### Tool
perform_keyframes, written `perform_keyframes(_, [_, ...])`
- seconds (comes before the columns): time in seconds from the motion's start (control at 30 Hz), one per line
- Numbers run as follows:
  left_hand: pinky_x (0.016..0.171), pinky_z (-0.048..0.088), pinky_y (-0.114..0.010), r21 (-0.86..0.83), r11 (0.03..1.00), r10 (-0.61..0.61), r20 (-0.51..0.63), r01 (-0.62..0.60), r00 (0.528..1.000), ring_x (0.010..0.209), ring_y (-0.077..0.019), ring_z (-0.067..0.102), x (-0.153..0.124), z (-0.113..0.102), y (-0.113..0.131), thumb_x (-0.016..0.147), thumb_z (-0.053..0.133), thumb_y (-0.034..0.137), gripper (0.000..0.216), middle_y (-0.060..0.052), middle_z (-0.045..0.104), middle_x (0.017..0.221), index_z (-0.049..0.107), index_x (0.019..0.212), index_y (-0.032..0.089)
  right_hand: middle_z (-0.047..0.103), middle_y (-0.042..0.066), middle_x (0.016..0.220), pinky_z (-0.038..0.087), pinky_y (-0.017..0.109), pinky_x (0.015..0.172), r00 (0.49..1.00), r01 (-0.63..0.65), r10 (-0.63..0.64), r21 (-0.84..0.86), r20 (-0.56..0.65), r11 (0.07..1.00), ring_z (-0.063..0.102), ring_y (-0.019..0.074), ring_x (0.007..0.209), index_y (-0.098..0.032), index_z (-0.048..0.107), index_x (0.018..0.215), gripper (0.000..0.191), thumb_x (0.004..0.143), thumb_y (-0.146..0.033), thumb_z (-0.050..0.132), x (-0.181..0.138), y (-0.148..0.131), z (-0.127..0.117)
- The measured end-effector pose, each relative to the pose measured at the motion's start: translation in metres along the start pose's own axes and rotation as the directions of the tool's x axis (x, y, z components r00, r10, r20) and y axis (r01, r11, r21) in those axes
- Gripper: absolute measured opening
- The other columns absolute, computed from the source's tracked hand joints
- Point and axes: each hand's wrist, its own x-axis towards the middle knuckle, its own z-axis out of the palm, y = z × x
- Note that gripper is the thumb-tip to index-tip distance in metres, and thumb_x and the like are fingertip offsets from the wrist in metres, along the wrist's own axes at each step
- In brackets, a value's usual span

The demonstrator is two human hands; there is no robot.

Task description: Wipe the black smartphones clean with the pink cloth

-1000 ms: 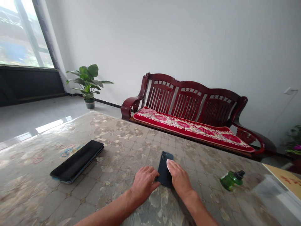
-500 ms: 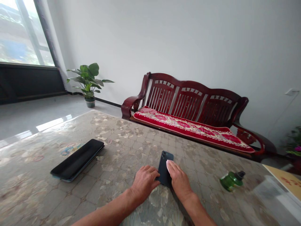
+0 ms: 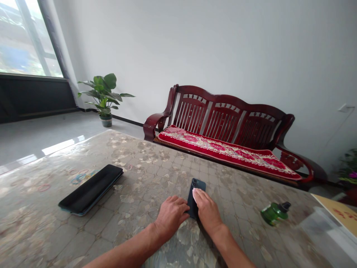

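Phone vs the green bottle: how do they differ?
The phone is a dark, flat slab; the green bottle is rounded with a dark top. The phone lies camera side up with the left hand and right hand at it; the bottle sits apart from both. Both rest on the table.

Worn on the head, looking forward and steeply down across the worktop (image 3: 147, 182), near above left hand (image 3: 171, 215) and right hand (image 3: 208, 211), reaching to wooden settee (image 3: 223, 98) and wall (image 3: 195, 44).
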Motion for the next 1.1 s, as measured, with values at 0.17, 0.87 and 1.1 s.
perform_keyframes(0.17, [0.081,0.048,-0.033,0.007,1.000,0.005,-0.004,-0.005,1.000,0.090,-0.0212,0.064,0.000,0.003,-0.002,0.081,0.075,0.024,0.015,0.000,0.073,0.100,0.073,0.095,0.027,0.063,0.011,0.130,0.054,0.035,0.098,0.999,0.014,-0.014,-0.004,0.031,1.000,0.061,0.0211,0.117,-0.016,0.055,0.134,0.063,0.078,0.008,0.041,-0.007,-0.008,0.002])
perform_keyframes(0.87, [0.073,0.043,-0.031,0.076,0.997,0.002,-0.025,0.000,1.000,0.082,-0.0207,0.062,-0.001,0.005,-0.005,0.080,0.077,0.027,0.011,0.000,0.070,0.084,0.071,0.088,0.025,0.062,0.009,0.132,0.050,0.033,0.104,0.990,0.135,-0.137,0.068,0.034,0.989,0.056,0.0189,0.123,-0.015,0.054,0.135,0.059,0.081,0.003,0.040,-0.029,-0.015,-0.016])
perform_keyframes(1.1, [0.075,0.044,-0.030,0.054,0.999,0.004,-0.031,-0.003,1.000,0.084,-0.0201,0.063,-0.001,0.006,-0.003,0.082,0.075,0.026,0.009,0.000,0.072,0.086,0.072,0.090,0.025,0.064,0.012,0.128,0.053,0.035,0.100,1.000,0.015,-0.015,0.000,0.028,1.000,0.060,0.0203,0.118,-0.012,0.058,0.130,0.059,0.077,0.007,0.037,-0.021,-0.006,-0.013])
